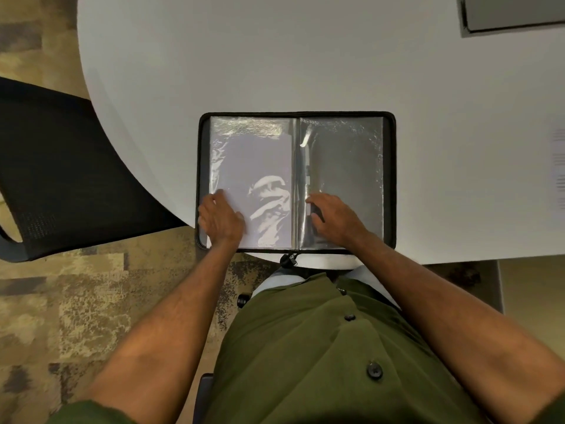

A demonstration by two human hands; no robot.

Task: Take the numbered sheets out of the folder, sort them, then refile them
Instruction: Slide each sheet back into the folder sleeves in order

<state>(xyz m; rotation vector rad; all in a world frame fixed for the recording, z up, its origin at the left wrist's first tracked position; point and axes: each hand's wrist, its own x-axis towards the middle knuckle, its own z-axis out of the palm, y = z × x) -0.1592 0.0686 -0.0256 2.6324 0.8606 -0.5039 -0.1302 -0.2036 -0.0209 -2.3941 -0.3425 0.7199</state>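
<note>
Head view: black zip folder (392, 179) lying open flat on the near edge of a white table (214, 56), spine running away from the body, long axis of the open spread going left to right. Clear plastic sleeves on both halves; a white sheet (253, 160) inside the left sleeve, upright with its long side parallel to the spine. No number readable on it through the glare. Left hand (220, 218) resting on the lower left corner of that sleeve, fingers fairly straight and spread on the plastic, clamped on nothing. Right hand (331, 214) just right of the spine, low on the right sleeve, fingers bent down onto the plastic; whether pinching the sleeve edge cannot be told. Zip pull (289, 260) hanging off the near edge between the wrists. Black chair (61, 166) well left of the left hand.
</note>
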